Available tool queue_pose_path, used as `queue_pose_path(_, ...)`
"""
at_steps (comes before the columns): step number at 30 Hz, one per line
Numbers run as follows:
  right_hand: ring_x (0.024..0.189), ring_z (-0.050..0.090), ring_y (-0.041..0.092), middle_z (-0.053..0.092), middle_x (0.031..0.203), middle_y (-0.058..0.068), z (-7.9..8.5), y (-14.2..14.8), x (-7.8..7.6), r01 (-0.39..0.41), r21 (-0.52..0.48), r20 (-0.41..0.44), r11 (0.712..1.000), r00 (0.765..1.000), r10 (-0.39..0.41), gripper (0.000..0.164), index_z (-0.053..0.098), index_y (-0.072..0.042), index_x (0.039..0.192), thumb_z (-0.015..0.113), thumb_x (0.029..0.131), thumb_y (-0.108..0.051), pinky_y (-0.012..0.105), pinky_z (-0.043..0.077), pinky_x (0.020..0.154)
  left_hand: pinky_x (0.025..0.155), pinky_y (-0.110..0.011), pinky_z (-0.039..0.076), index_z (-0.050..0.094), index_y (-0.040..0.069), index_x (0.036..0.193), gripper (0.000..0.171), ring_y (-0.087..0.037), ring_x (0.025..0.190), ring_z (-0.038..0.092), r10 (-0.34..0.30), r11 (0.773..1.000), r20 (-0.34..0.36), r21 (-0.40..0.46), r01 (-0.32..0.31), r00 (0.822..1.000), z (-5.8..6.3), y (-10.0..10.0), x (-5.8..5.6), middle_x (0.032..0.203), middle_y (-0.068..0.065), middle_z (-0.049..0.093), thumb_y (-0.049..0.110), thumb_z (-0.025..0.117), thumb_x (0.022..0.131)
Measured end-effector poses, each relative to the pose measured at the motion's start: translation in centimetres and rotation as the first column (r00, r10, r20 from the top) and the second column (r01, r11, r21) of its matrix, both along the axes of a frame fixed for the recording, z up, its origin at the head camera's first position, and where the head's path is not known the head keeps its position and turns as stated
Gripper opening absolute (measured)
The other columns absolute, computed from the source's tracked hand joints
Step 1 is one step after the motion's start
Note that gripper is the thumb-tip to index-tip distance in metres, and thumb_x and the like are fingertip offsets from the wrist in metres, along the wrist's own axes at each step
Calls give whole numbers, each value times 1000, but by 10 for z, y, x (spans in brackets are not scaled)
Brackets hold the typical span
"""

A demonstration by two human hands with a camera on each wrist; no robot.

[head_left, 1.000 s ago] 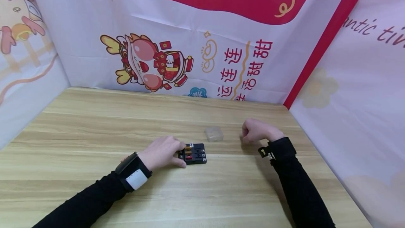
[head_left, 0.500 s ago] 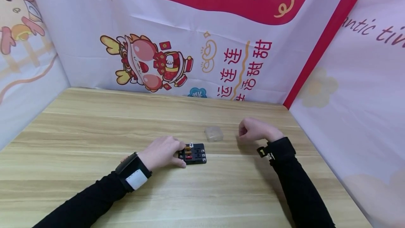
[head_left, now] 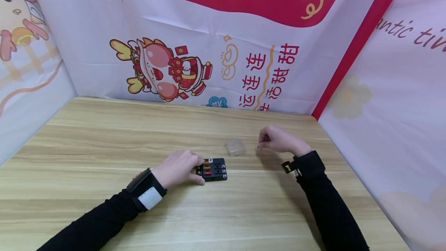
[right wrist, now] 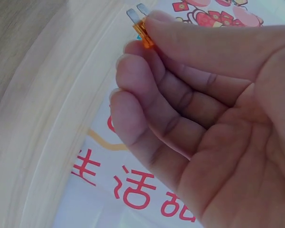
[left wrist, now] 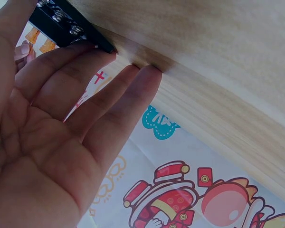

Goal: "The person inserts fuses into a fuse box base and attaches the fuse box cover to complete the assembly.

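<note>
A black fuse block (head_left: 218, 169) lies flat on the table, with a few amber and red blade fuses seated along its left half. My left hand (head_left: 178, 167) holds that left end between thumb and fingers. In the left wrist view, a fingertip meets the corner of the fuse block (left wrist: 54, 29), while two other fingers extend past it to the wood. My right hand (head_left: 281, 141) is raised at the right, pinching an orange blade fuse (right wrist: 144, 36) between thumb and index finger. Both metal prongs of this fuse point away from the palm.
A clear plastic cover (head_left: 235, 147) sits just behind the fuse block, between the two hands. The wood-grain table (head_left: 223, 212) ends at printed cloth walls (head_left: 195, 18) at the back and both sides.
My right hand has shifted left and slightly back, toward the clear cover, and turned so its fingertips show. The left hand and the fuse block have stayed in place.
</note>
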State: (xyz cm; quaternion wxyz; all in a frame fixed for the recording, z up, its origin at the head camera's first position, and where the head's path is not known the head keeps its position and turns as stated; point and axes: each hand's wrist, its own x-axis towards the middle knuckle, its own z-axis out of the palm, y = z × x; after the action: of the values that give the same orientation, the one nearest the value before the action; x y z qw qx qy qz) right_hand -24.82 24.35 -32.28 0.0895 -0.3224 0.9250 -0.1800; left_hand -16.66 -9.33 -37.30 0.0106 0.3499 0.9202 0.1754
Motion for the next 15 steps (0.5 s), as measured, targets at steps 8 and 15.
queue_pose_path(8, 69, 57, 12, 63, 77, 0, 2, -5, 2, 1, -45, -23, 999, 1000, -2, 8, 66, -4, 86, 74, 88, -4, 32, 49, 65, 57, -28, 40, 69, 14, 87, 34, -9, 61, 47, 2, 1000, -9, 2, -2, 1000, -1, -1, -1, 75, 5, 59, 42, 84, 74)
queue_pose_path(15, 69, 59, 11, 64, 76, -2, 1, -7, 2, -8, -79, -91, 997, 996, 1, 4, 70, -2, 90, 73, 88, -3, 32, 49, 65, 56, -28, 41, 69, 16, 87, 35, -9, 60, 48, 3, 1000, -13, -6, -3, 1000, -2, -1, 0, 76, 6, 60, 44, 84, 73)
